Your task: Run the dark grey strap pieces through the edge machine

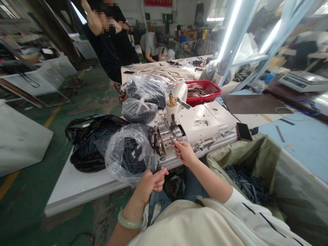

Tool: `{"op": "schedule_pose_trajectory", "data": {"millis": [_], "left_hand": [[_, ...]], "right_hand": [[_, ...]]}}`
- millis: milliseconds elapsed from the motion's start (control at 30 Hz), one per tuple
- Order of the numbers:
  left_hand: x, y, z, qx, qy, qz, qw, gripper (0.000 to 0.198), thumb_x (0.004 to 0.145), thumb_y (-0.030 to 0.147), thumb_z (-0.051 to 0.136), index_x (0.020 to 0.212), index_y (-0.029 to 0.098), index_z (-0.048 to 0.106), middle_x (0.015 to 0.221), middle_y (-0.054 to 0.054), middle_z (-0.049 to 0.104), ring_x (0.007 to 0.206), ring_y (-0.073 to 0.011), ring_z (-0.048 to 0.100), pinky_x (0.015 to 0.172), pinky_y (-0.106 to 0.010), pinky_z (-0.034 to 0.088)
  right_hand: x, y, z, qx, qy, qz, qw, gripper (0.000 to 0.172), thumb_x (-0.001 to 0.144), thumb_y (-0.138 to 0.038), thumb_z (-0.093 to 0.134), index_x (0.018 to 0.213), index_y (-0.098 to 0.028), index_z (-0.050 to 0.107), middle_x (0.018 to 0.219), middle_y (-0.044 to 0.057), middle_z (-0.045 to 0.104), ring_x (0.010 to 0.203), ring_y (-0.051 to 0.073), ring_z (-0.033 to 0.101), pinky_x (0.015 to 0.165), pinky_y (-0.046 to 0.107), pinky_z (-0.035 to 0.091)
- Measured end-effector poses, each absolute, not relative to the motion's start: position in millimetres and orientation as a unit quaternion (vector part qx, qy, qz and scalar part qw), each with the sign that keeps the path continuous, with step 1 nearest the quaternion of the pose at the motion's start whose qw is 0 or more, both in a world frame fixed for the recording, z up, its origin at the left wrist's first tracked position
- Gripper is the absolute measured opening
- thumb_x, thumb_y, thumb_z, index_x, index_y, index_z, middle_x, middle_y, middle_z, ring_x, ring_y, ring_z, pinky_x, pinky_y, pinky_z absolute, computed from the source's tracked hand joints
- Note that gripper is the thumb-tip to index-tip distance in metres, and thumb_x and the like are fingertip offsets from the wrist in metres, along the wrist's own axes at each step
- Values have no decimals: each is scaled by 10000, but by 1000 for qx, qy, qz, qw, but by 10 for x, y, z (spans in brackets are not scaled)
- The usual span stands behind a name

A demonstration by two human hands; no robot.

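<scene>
Down at the near edge of the white table point(74, 186), head view: caught the left hand point(151, 182) curled tight round a bundle of dark strips point(153, 201), bundle hanging down below the table edge, pale green bangle point(129, 222) on that wrist. Spotted the right hand point(183, 152) a bit farther off and to the right, thumb and forefinger pinched narrow on a single dark strip point(172, 139), its far end right up against the metal front of the white machine point(202, 124). Saw a clear bag point(129, 153) full of more strips just left of the machine, touching a black bag point(88, 143) farther left. Noticed a red basket point(205, 90) beyond the machine, plus a greenish sack point(258, 159) at near right holding loose strips. Made out people in dark clothes standing way off at the far end.
</scene>
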State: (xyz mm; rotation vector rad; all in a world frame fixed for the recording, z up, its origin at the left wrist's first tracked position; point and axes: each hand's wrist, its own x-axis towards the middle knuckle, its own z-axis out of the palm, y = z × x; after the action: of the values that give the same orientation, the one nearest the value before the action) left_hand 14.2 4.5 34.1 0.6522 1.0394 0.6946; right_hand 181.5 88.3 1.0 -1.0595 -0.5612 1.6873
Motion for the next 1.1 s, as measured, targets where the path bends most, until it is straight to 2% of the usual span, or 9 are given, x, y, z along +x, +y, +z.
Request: {"op": "schedule_pose_trajectory", "data": {"millis": [433, 567, 667, 733, 800, 867, 933, 1000, 1100], "left_hand": [[13, 47, 299, 280, 477, 341, 760, 358, 674, 416, 781, 752, 126, 586, 479, 129, 242, 404, -2, 163, 372, -130, 137], [15, 51, 297, 286, 474, 334, 763, 348, 679, 413, 776, 749, 132, 584, 474, 132, 239, 393, 1, 160, 369, -129, 136], [25, 56, 303, 290, 474, 326, 765, 343, 685, 410, 774, 748, 134, 580, 476, 132, 244, 394, 1, 160, 368, -127, 135], [40, 71, 296, 292, 473, 318, 768, 340, 690, 406, 772, 753, 135, 577, 477, 131, 253, 396, 1, 161, 369, -128, 134], [78, 98, 274, 290, 468, 305, 777, 334, 697, 402, 768, 754, 136, 575, 477, 132, 252, 397, 0, 158, 371, -129, 131], [148, 131, 240, 290, 459, 286, 789, 335, 698, 405, 766, 751, 138, 572, 479, 132, 245, 399, -1, 154, 370, -130, 126], [254, 154, 206, 294, 447, 262, 803, 347, 689, 418, 771, 748, 141, 571, 480, 132, 244, 401, -2, 152, 367, -131, 123], [384, 151, 179, 305, 432, 229, 817, 358, 680, 433, 772, 743, 146, 566, 473, 130, 255, 397, -4, 158, 363, -133, 122], [566, 94, 162, 332, 413, 154, 834, 331, 707, 425, 748, 748, 153, 563, 461, 125, 271, 387, -9, 170, 360, -141, 130]], "right_hand": [[1816, 1043, -36, -467, -178, 636, 588, 328, 687, -395, 724, 598, -167, 505, 404, -110, 332, 333, 21, 239, 315, 178, 175], [2184, 954, -36, -461, -146, 528, 698, 327, 740, -423, 701, 642, -184, 499, 418, -118, 304, 338, 34, 258, 317, 175, 225], [2880, 666, -110, -426, -63, 398, 811, 271, 819, -428, 626, 755, -176, 552, 491, -87, 417, 386, 56, 404, 375, 169, 381], [3380, 349, -221, -392, 39, 371, 841, 371, 908, -501, 437, 899, -157, 578, 653, -8, 565, 561, 101, 589, 526, 216, 529], [3694, -6, -362, -372, 120, 395, 832, 557, 938, -555, 221, 1065, -134, 562, 895, 107, 647, 819, 172, 673, 650, 316, 591], [3703, -299, -485, -386, 142, 438, 800, 545, 948, -512, 229, 1126, -117, 561, 990, 150, 659, 896, 190, 676, 679, 333, 599], [3426, -453, -528, -425, 99, 521, 734, 366, 933, -397, 417, 1056, -116, 617, 865, 106, 682, 742, 149, 674, 611, 252, 580], [3004, -452, -455, -445, -26, 637, 629, 232, 872, -313, 588, 978, -123, 669, 723, 44, 665, 560, 92, 604, 504, 173, 515], [2434, -267, -191, -418, -290, 688, 517, 274, 795, -351, 704, 988, -157, 710, 798, 31, 676, 547, 70, 568, 469, 162, 471]]}}
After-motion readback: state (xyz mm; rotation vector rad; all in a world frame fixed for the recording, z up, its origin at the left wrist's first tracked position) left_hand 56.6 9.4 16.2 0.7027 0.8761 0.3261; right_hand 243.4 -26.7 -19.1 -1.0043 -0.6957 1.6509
